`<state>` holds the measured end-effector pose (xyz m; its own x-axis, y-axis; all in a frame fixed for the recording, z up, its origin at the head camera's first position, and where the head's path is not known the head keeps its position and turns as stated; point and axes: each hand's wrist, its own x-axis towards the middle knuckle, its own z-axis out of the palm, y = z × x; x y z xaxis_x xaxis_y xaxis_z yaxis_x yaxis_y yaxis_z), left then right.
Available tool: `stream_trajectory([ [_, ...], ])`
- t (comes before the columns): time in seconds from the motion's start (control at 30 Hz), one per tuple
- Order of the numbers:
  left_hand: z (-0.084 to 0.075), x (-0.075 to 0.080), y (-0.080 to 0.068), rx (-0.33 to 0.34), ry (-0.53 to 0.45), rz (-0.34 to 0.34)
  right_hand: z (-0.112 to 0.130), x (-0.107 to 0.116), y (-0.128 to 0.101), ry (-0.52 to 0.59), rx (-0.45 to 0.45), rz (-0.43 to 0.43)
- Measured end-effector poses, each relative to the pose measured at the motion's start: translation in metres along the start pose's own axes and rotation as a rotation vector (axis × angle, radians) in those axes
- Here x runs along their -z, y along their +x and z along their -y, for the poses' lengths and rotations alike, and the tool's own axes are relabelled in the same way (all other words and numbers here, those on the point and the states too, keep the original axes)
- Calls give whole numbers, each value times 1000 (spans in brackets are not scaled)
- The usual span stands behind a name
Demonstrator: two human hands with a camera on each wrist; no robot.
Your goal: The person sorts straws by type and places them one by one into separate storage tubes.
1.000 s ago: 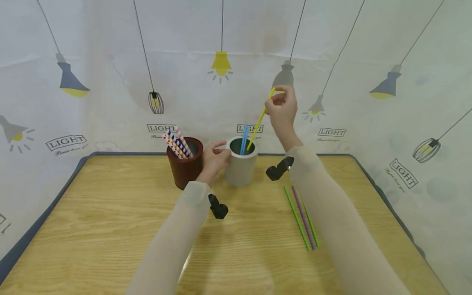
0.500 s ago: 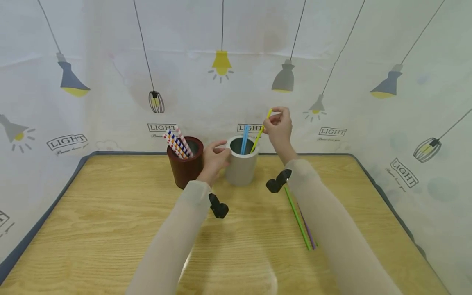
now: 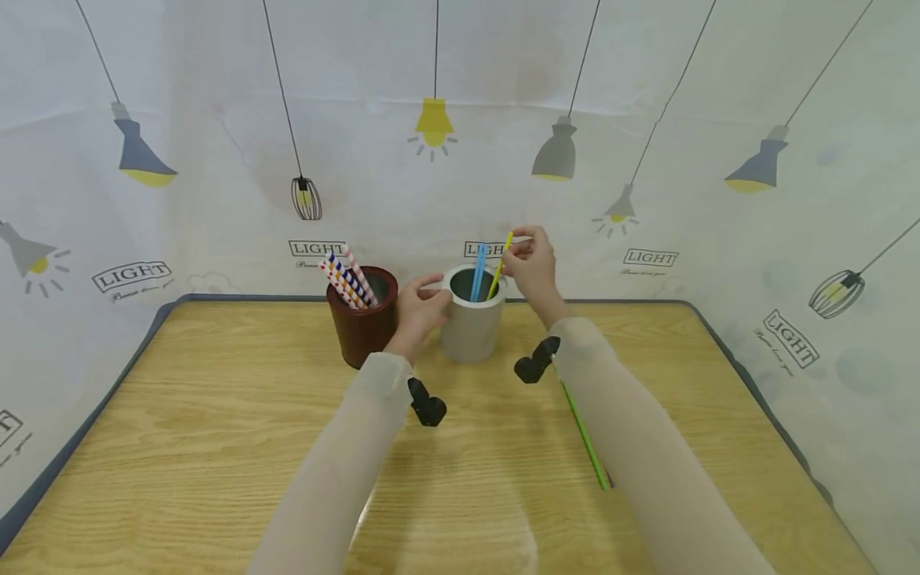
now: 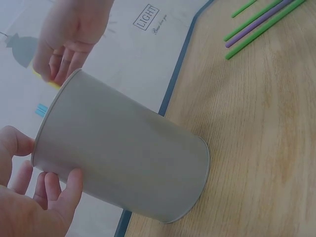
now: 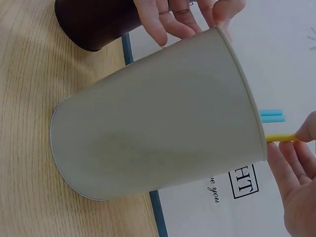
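A grey cup point(image 3: 470, 323) stands at the back of the wooden table point(image 3: 216, 447). My left hand point(image 3: 417, 307) grips its left side near the rim; its fingers point(image 5: 163, 22) show curled on the cup point(image 5: 158, 128). My right hand point(image 3: 532, 263) pinches the top of a yellow straw point(image 3: 499, 271) whose lower end is inside the cup, beside blue straws point(image 3: 477, 271). The right wrist view shows the yellow straw point(image 5: 279, 138) and blue straws point(image 5: 271, 116) sticking out over the rim. In the left wrist view the cup point(image 4: 123, 153) fills the middle.
A dark red cup point(image 3: 362, 327) with several striped and dotted straws point(image 3: 346, 279) stands left of the grey cup. Green and purple straws point(image 4: 256, 22) lie on the table at the right, a green one point(image 3: 585, 439) beside my right forearm. A printed curtain hangs behind.
My right hand has come down towards the grey cup, sinking the yellow straw deeper into it. The left hand stays on the cup.
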<state>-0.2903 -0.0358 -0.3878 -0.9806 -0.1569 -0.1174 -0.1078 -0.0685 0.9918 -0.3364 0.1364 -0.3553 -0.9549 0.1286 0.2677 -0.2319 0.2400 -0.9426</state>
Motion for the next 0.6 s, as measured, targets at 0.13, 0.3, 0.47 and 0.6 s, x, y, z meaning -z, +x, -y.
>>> stream_trajectory([
  [0.13,0,0,0,-2,-7,-3,-2,-1,0,-25,-19,28],
  [0.3,0,-1,-1,-10,-4,-5,-4,-3,0,-70,-22,34],
  [0.47,1,-1,-1,-10,1,-10,-7,-6,-2,-114,-19,43],
  [0.6,1,-1,0,-10,1,-9,-9,-8,-2,-123,-11,49],
])
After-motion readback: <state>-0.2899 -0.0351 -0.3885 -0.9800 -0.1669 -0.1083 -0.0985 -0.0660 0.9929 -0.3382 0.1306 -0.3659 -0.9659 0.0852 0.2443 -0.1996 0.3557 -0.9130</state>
